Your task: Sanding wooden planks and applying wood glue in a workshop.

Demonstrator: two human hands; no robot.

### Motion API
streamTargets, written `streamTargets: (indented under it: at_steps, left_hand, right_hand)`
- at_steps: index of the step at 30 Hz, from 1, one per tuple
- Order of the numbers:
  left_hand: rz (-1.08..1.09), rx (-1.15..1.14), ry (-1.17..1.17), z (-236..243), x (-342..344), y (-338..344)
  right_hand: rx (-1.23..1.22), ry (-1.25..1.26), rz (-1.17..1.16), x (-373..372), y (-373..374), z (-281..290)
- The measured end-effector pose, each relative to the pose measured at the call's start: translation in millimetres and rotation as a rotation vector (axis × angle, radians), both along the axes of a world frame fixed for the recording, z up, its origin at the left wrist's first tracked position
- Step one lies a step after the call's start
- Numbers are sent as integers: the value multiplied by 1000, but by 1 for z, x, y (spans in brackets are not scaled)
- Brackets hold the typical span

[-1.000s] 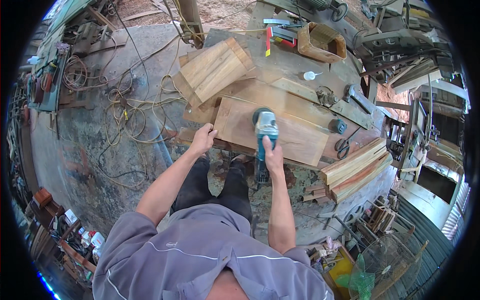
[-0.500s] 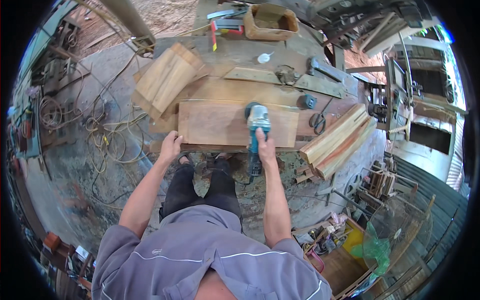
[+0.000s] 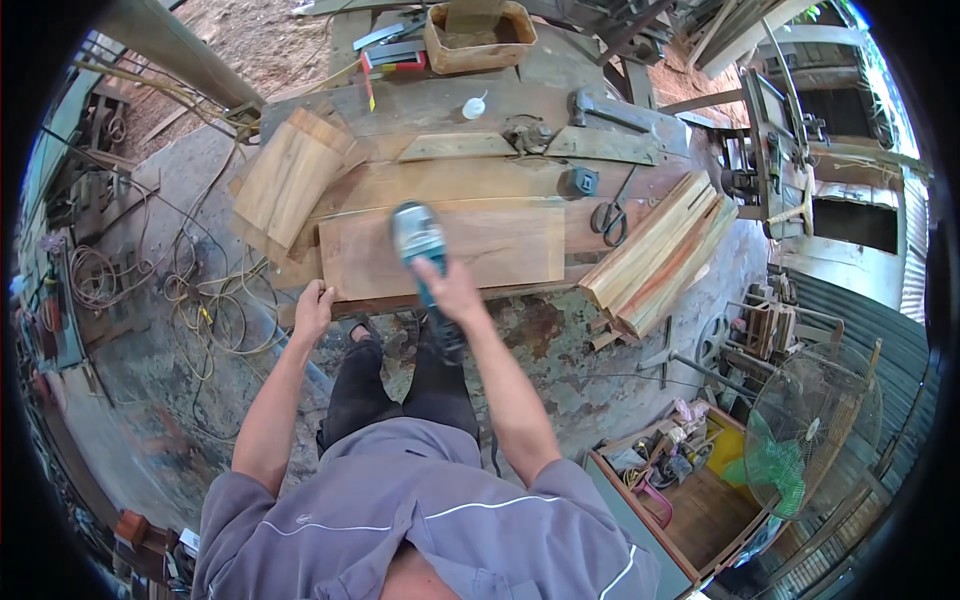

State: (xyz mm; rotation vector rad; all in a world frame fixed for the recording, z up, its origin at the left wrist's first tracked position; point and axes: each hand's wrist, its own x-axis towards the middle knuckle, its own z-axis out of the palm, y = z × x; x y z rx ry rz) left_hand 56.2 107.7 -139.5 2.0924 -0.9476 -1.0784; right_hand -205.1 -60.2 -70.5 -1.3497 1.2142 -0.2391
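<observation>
My right hand [image 3: 450, 292] grips a teal and silver power grinder [image 3: 415, 232], slightly blurred, with its head over the left half of a flat wooden board [image 3: 508, 240] on the workbench. At the board's near left corner my left hand [image 3: 315, 306] has its fingers closed on the edge. Behind the board lie a longer plank [image 3: 461, 178] and narrow strips [image 3: 450, 147]. Stacked panels [image 3: 287, 175] sit to the left. To the right are black scissors [image 3: 609, 222], a teal tape measure [image 3: 584, 180] and a pile of timber pieces [image 3: 645, 250].
A plastic bin [image 3: 478, 56], white bottle [image 3: 474, 106] and metal hand plane [image 3: 615, 112] stand at the back. Coiled cords [image 3: 205, 310] lie on the left floor, a post [image 3: 200, 60] rises back left. At lower right are an open wooden box [image 3: 697, 520] and a wire-cage fan [image 3: 810, 430].
The grinder in my right hand has swept left along the board, from its right half to its left half. My left hand stays at the corner; the view has shifted.
</observation>
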Motion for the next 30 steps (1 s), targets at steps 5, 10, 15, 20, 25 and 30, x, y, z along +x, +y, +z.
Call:
streamTargets:
  at_steps: [5,10,15,20,25,30]
  left_hand:
    - [5,32,14,-4,3,4]
    - [-18,12,88,11,-2,-4]
    - [-6,-1,117,2,4,6]
    - [113,-53,251,-4,1,8]
    - [124,-81,157,-6,0,8]
    - [182,-33,282,-14,5,14]
  right_hand:
    - [-42,66,123,-7,15,2]
    - [100,-114,-603,-125,-3,-1]
    - [124,-151,-627,-108,-5,10]
    - [-24,58,-108,-17,26,-15]
    - [-45,76,231,57,45,19]
    - [-69,153,120,-12,64,6]
